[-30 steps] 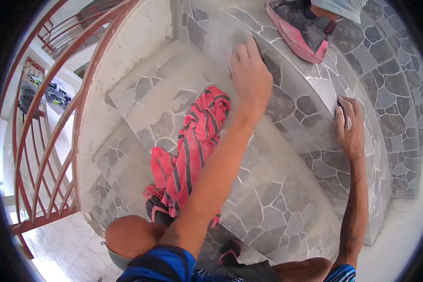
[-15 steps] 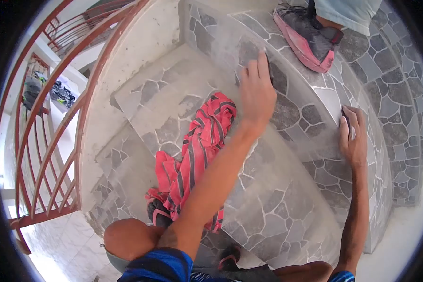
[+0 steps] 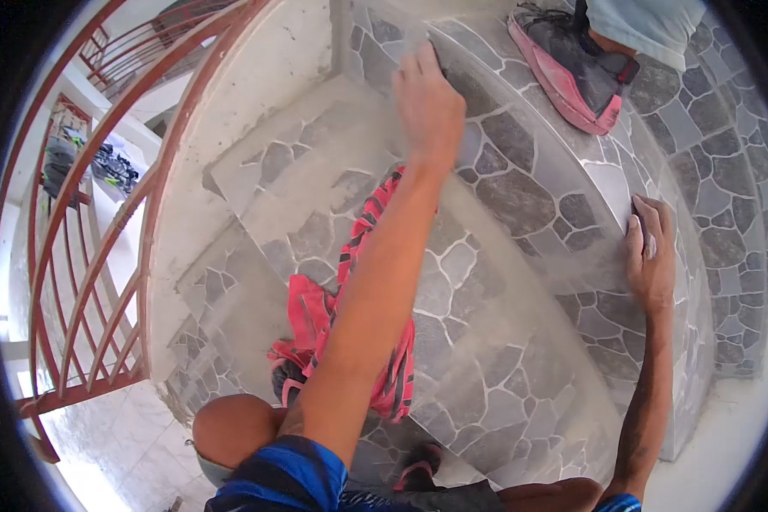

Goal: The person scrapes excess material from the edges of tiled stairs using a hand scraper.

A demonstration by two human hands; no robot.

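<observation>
left hand (image 3: 428,102) pressed flat at 12 o'clock rubbing the tiled step (image 3: 520,205), right hand (image 3: 650,256) splayed at 3 o'clock, probably bracing.

Single head-worn view, steeply downward – close over tiled steps (image 3: 520,205), fisheye-rounded edges

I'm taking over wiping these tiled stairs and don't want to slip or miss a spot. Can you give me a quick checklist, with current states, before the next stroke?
1. Left hand flat on the riser: ok.
2. Right hand braced on the step edge: ok.
3. What the right hand grips: small pale thing, cannot tell.
4. Red striped cloth lying loose on the step below, near the feet: not ok, trip risk.
5. Another person's shoe on the step above, apart from the left hand: ok.
6. Grey haze left on the lower tiles: not ok.
</observation>
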